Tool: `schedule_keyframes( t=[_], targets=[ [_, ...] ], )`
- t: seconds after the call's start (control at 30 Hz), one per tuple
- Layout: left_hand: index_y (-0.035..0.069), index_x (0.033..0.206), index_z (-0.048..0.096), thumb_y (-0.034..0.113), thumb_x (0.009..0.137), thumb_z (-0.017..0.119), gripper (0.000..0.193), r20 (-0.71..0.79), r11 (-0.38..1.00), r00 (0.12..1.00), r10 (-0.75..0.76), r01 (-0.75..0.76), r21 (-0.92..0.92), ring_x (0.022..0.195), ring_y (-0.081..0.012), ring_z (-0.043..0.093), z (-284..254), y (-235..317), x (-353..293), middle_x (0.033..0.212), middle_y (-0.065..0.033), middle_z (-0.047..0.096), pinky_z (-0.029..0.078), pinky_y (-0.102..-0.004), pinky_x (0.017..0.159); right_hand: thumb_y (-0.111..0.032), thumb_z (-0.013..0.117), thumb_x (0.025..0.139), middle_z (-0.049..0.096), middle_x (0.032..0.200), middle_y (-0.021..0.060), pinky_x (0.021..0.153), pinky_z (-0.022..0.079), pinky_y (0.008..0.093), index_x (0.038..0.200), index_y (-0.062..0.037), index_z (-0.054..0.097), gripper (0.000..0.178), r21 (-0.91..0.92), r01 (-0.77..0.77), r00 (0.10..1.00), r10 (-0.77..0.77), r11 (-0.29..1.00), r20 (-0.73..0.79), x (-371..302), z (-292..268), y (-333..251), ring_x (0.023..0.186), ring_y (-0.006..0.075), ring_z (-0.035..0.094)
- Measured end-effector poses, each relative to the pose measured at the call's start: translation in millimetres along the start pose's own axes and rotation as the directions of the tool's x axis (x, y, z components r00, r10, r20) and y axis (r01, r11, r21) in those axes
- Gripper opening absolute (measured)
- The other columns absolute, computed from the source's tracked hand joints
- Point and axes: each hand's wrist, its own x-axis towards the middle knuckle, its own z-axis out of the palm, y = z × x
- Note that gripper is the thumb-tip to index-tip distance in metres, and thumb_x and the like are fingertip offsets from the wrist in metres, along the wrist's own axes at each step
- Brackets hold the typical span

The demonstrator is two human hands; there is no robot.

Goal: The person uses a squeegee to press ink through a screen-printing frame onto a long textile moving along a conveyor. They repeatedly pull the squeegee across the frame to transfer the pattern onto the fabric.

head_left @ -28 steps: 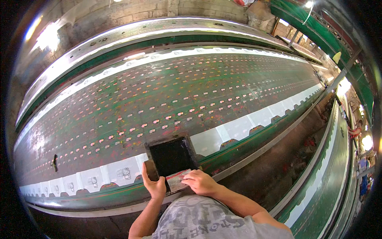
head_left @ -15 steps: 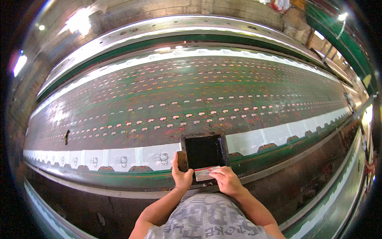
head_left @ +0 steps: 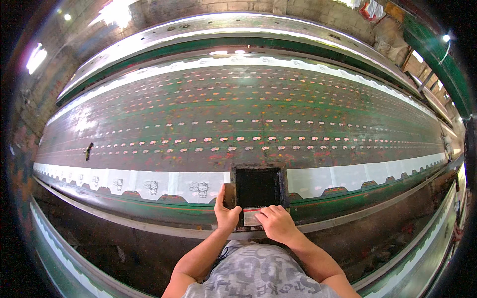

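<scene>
Left hand (head_left: pixel 227 216) thumb out, right hand (head_left: pixel 276 222) curled

Under my right fingers (head_left: pixel 268 212): flat tool (head_left: pixel 251 219), whitish-grey, red stripe along far edge. Just ahead of them: frame (head_left: pixel 261 165), dark brown rim, black inside. Left of my left fingers (head_left: pixel 220 196): white strip (head_left: pixel 174 183), repeating black-outline cartoon figures. Beyond both: counter (head_left: pixel 198 131), murky grey-green, rows of pink, white, orange flecks. Behind: my shirt (head_left: pixel 253 263), grey, darker lettering.

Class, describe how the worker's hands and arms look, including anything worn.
The left hand and right hand are both ungloved. The forearms are bare of sleeves. The shirt is grey with darker grey lettering. Any wristwear is unclear.
</scene>
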Motion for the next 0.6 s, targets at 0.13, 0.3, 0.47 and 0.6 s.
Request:
schedule_keyframes(
  t=[0.13, 0.3, 0.47, 0.6],
  targets=[
    [0.001, 0.173, 0.047, -0.009, 0.076, 0.071, 0.1, 0.009, 0.999, 1.0, 0.001, -0.001, -0.046, 0.142, -0.0249, 0.063, 5.3, 6.5, -0.4, 0.156, -0.0164, 0.064, 0.047, -0.037, 0.123, -0.008, 0.072, 0.09, 0.071, 0.108, 0.0099, 0.093, 0.057, 0.0475, 0.113, -0.0091, 0.078, 0.024, -0.004, 0.01, 0.99, -0.009, 1.0, 0.14, 5.5, -5.5, 15.9, 0.107, 0.0322, 0.07],
    [0.0, 0.174, 0.045, -0.004, 0.087, 0.076, 0.092, 0.066, 1.0, 0.998, 0.006, -0.006, -0.002, 0.143, -0.0247, 0.063, -3.9, 0.8, 3.9, 0.155, -0.0179, 0.065, 0.047, -0.0383, 0.123, -0.008, 0.073, 0.096, 0.075, 0.114, 0.0138, 0.104, 0.059, 0.0504, 0.122, -0.0104, 0.081, 0.027, 0.14, -0.127, 0.892, 0.052, 0.982, 0.45, 52.7, -21.8, 55.0, 0.116, 0.0386, 0.072],
    [0.0, 0.173, 0.044, 0.001, 0.099, 0.079, 0.082, 0.162, 0.998, 0.987, -0.002, 0.012, -0.062, 0.141, -0.026, 0.064, -19.9, -20.1, 13.5, 0.152, -0.0184, 0.066, 0.049, -0.0405, 0.121, -0.007, 0.074, 0.095, 0.076, 0.117, 0.0139, 0.105, 0.058, 0.0512, 0.122, -0.0134, 0.083, 0.03, 0.062, -0.138, 0.932, 0.108, 0.989, 0.345, 99.4, -8.4, 82.9, 0.119, 0.0384, 0.072],
    [0.0, 0.171, 0.046, 0.0, 0.098, 0.08, 0.081, 0.19, 0.999, 0.981, 0.022, -0.017, -0.032, 0.137, -0.0253, 0.066, -22.0, -19.6, 19.0, 0.15, -0.0171, 0.067, 0.051, -0.0406, 0.118, -0.002, 0.07, 0.095, 0.077, 0.12, 0.0145, 0.107, 0.057, 0.0506, 0.128, -0.0099, 0.081, 0.036, -0.006, -0.194, 0.976, 0.193, 0.981, 0.097, 116.5, 9.0, 99.8, 0.121, 0.0381, 0.072]
  ],
)
